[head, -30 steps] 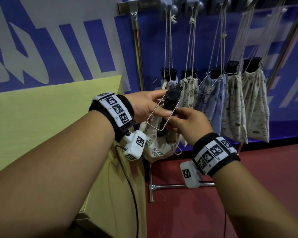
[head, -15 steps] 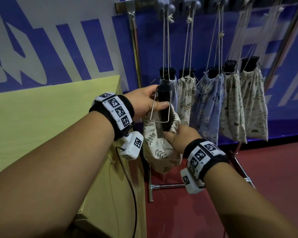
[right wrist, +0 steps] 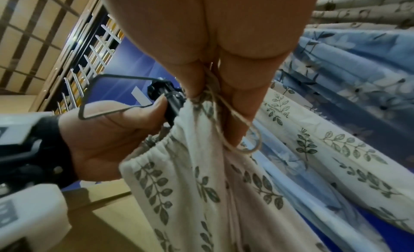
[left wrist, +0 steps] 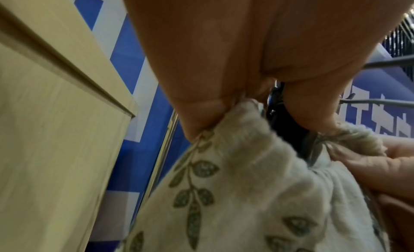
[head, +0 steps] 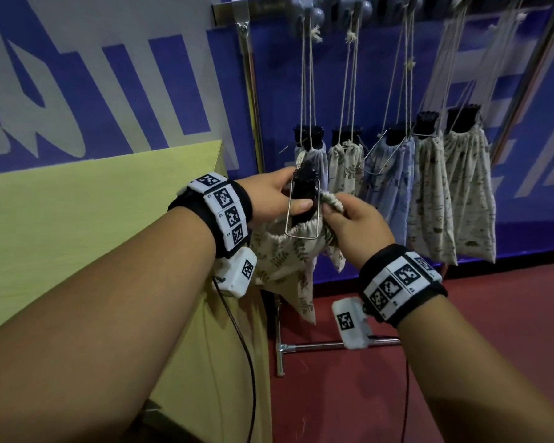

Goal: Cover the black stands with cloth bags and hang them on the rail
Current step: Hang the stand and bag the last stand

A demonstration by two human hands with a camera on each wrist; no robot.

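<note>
My left hand (head: 288,196) grips the upright black stand (head: 304,193) with its wire loop (head: 301,235), thumb across the front. The stand's lower part sits inside a cream leaf-print cloth bag (head: 285,257) that hangs below. My right hand (head: 339,215) pinches the bag's gathered rim (head: 331,199) and drawstring at the stand's right side. In the right wrist view the string loop (right wrist: 244,142) hangs from my fingers beside the bag (right wrist: 190,176) and the stand (right wrist: 172,100). The left wrist view shows the bag (left wrist: 235,185) under my palm. Several covered stands (head: 429,187) hang from the rail (head: 333,4).
A yellow-green cabinet (head: 93,235) stands close on the left, its corner beside my left wrist. The rack's metal post (head: 250,91) and foot bar (head: 317,345) stand on the red floor (head: 461,346). A blue and white wall lies behind the hanging bags.
The stand has gone from tilted to upright and lower into the bag. My right hand has moved up from below the bag to pinch its rim beside the stand.
</note>
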